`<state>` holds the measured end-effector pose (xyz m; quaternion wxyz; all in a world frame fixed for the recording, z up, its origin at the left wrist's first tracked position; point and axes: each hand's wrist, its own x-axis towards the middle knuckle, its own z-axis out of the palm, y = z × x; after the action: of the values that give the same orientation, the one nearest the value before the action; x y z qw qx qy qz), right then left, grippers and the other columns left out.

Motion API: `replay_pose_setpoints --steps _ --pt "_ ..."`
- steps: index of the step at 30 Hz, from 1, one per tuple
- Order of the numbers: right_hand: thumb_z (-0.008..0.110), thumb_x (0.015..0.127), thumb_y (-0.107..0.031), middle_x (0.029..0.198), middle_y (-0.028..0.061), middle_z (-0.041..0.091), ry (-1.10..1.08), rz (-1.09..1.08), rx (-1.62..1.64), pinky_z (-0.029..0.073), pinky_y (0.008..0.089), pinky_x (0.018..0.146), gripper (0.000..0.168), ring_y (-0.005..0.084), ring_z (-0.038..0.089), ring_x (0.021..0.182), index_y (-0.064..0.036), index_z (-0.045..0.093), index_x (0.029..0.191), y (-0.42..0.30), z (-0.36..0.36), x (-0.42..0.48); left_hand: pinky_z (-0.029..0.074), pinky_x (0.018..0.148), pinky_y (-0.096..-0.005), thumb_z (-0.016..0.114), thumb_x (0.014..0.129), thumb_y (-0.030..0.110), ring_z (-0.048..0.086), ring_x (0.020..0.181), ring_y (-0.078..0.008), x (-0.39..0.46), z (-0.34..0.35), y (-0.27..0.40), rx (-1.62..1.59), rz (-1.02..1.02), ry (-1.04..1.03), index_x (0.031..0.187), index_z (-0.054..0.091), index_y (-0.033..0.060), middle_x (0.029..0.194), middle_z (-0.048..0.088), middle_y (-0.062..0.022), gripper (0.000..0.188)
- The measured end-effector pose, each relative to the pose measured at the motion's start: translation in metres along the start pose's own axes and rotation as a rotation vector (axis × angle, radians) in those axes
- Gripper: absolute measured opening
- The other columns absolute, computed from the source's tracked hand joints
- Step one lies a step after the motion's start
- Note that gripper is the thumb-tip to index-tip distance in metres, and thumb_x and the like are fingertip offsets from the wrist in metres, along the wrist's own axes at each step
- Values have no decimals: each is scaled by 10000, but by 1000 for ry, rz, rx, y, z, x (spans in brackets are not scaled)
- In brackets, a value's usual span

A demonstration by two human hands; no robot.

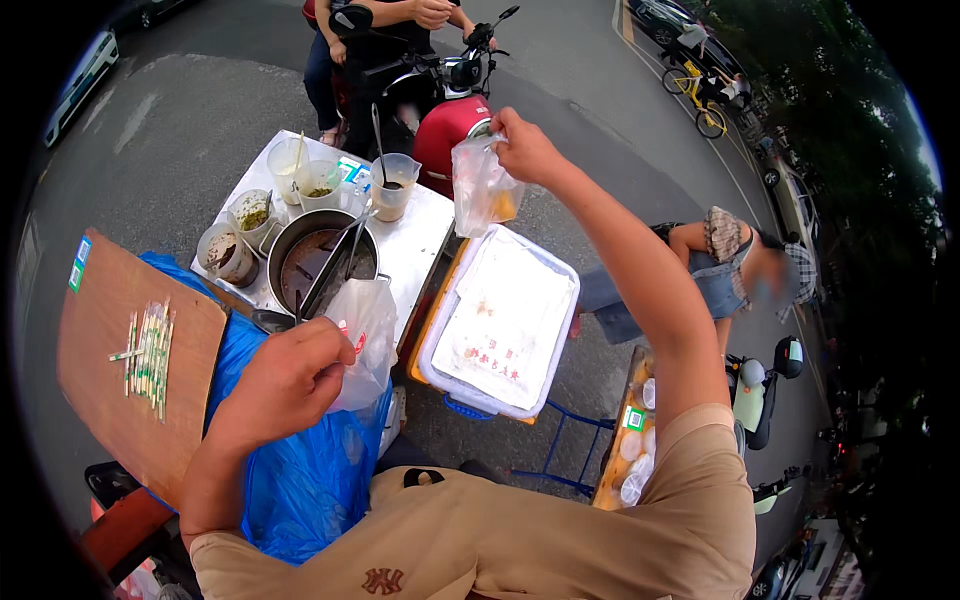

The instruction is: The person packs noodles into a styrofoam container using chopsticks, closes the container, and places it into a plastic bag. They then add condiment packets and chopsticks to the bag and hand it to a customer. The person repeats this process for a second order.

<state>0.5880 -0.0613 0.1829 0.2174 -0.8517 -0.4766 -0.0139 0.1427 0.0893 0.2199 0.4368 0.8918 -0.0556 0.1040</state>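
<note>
My right hand is raised out over the far end of a white plastic tub, pinching the top of a translucent plastic bag. Something yellowish sits low in that bag. Nearer my body, my left hand is closed at the edge of a second translucent bag with red print; its fingertips are partly hidden. This bag hangs beside a steel pot of brown liquid, which has a metal divider and utensils in it. A white printed sheet covers the tub.
Plastic jugs of condiments, one with a ladle, crowd the metal tabletop. Wrapped chopsticks lie on a wooden board beside blue plastic sheeting. A red motorcycle with people stands ahead; another person is at right, near lidded cups.
</note>
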Motion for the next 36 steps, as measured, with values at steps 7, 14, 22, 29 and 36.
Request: replay_pose_setpoints --steps 7,14,22,29,36 --pt "654 809 -97 1084 240 696 19 200 -89 519 469 914 354 432 664 1053 -48 537 1139 64 28 172 523 690 -409 619 771 -75 639 800 -363 64 5 -74 -71 -64 26 887 598 9 869 609 -149 145" --pt "829 704 -439 1088 194 718 52 319 -141 541 416 903 614 352 695 1062 -57 550 1094 124 69 252 526 692 -419 616 790 -45 640 800 -370 72 -2 -110 -183 -167 21 903 618 11 875 618 -151 126" --pt "770 801 -301 1049 199 725 87 250 -175 555 441 864 401 367 709 1008 -75 579 1072 148 85 265 517 668 -401 618 785 -46 635 780 -352 85 4 -126 -208 -221 -88 906 631 14 879 621 -149 136" --pt "798 760 -197 1159 214 677 330 228 -233 552 390 927 424 333 670 1125 16 683 1108 124 94 283 443 645 -293 586 764 -123 558 720 -213 91 28 -123 -197 -279 6 858 568 -3 826 568 -109 153" --pt "816 706 -295 1436 270 428 380 146 26 377 491 1130 762 440 387 1382 30 553 1343 96 117 249 392 777 -214 565 927 -78 479 874 -86 106 58 -140 -226 -301 -105 946 531 40 994 506 -19 125"
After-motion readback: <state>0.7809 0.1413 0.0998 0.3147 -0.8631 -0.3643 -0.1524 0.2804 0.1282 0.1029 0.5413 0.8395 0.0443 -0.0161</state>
